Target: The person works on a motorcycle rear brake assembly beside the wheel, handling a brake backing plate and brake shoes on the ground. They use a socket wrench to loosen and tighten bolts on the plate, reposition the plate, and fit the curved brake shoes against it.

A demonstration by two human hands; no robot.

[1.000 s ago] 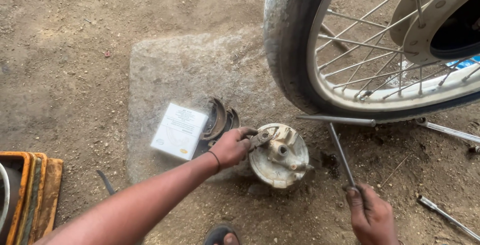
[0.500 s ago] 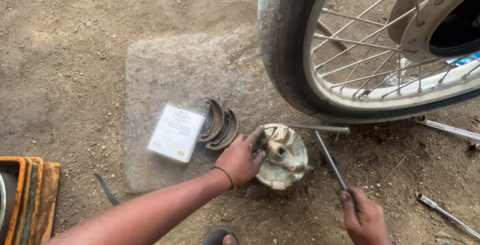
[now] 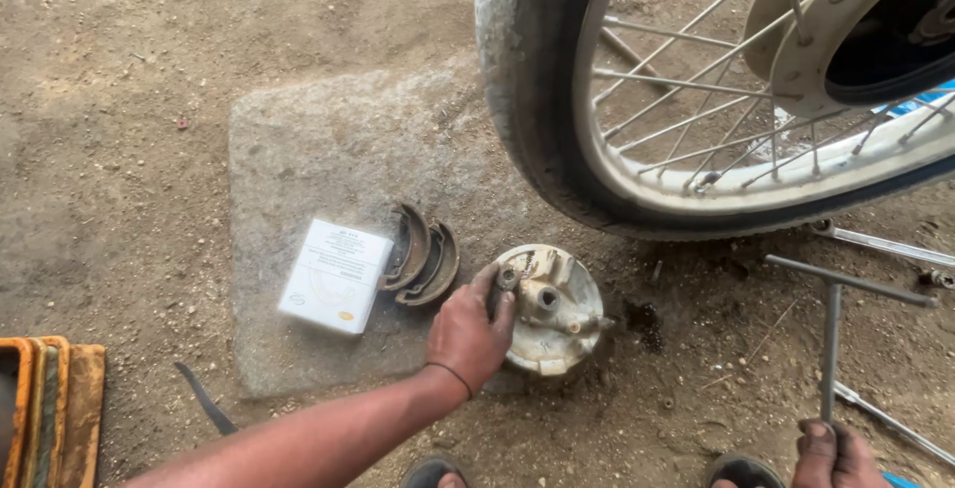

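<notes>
Left hand (image 3: 470, 334) grips round brake plate (image 3: 549, 307) lying on stone slab (image 3: 328, 140), beside two brake shoes (image 3: 420, 256); right hand (image 3: 831, 453) closed on T-handle wrench (image 3: 834, 324) standing on dirt below wheel (image 3: 557, 130)

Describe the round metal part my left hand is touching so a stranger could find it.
Start at the big spoked wheel. Just below its tyre, at the stone slab's edge, lies a round, dirty brake plate under the left hand. Unlike the curved brake shoes beside it, it's a full disc.

White box (image 3: 335, 275); rusty brown brake shoes (image 3: 422, 255); dirty cream brake plate (image 3: 549, 307); grey stone slab (image 3: 328, 150).
</notes>
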